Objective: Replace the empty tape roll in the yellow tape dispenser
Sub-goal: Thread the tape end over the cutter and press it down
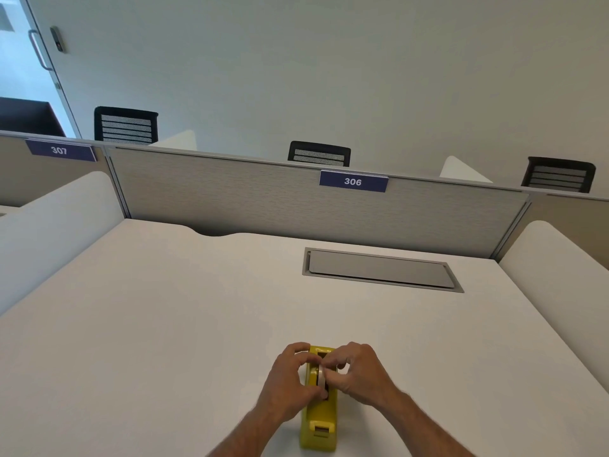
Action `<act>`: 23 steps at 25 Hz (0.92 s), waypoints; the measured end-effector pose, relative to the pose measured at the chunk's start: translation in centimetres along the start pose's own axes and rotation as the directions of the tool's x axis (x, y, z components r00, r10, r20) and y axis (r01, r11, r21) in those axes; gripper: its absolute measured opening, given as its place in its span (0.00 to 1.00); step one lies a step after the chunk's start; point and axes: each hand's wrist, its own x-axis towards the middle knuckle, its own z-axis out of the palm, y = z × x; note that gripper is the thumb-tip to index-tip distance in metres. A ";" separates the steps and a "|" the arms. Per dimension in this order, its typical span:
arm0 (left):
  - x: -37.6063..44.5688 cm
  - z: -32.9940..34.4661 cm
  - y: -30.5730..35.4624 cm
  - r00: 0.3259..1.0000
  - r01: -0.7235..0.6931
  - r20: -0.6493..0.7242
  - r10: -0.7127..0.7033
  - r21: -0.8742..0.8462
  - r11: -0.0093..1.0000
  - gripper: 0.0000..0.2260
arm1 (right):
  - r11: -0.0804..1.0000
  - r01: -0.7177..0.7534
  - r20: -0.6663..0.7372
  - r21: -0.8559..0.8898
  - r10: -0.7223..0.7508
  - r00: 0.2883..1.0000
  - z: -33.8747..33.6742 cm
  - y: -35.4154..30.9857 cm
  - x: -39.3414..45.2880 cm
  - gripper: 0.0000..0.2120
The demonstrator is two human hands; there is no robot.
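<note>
Tape dispenser (319, 420): one unit, yellow, long and narrow, lying lengthwise toward the camera at the lower centre of the frame. A slot runs along its top; the cutter end faces the bottom edge of the frame.
Tape roll (321, 374): one, pale and whitish, seated edge-up in the dispenser's slot. Whether tape remains on it cannot be determined.
Left hand (290, 382): one, bare, pressed against the left side of the dispenser. Fingers curled narrowly, tips touching the roll and the slot rim.
Right hand (357, 374): one, bare, against the right side of the dispenser. Thumb and fingers pinched close on the roll. Both forearms enter from the bottom edge.
Desk (164, 324): one, white, plain surface, filling the lower half of the frame; the dispenser rests on it near the front edge.
Cable hatch (379, 270): one, grey, rectangular, lid closed, set flush into the desk at centre right, well apart from the dispenser.
Side dividers (56, 232): two, white with rounded corners, one at each edge of the desk.
Rear partition (230, 196): one, grey fabric panel, across the middle of the frame.
Number plates (353, 181): two, dark blue, reading 306 at centre and 307 at upper left.
Chairs (319, 154): three, black mesh backs, visible above the partition.
Door (39, 51): one, glass, with handle, upper left.
</note>
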 end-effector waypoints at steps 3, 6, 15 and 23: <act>-0.1 0.0 0.2 1.000 0.004 -0.002 -0.004 0.014 1.000 0.24 | 1.000 -0.003 -0.007 0.008 0.003 1.000 0.0 0.1 0.0 0.08; -0.2 0.1 0.3 1.000 -0.008 -0.014 0.009 0.021 1.000 0.22 | 0.999 0.015 0.027 -0.038 -0.014 1.000 0.0 0.2 -0.1 0.13; -0.2 -0.2 0.5 1.000 -0.005 0.006 0.005 0.021 1.000 0.25 | 0.999 0.033 -0.007 0.018 -0.033 0.999 0.0 0.4 0.0 0.06; -0.2 -0.1 0.3 1.000 -0.017 0.018 0.017 0.037 0.999 0.24 | 0.993 0.079 0.017 -0.092 -0.078 0.997 -0.2 0.1 -0.5 0.09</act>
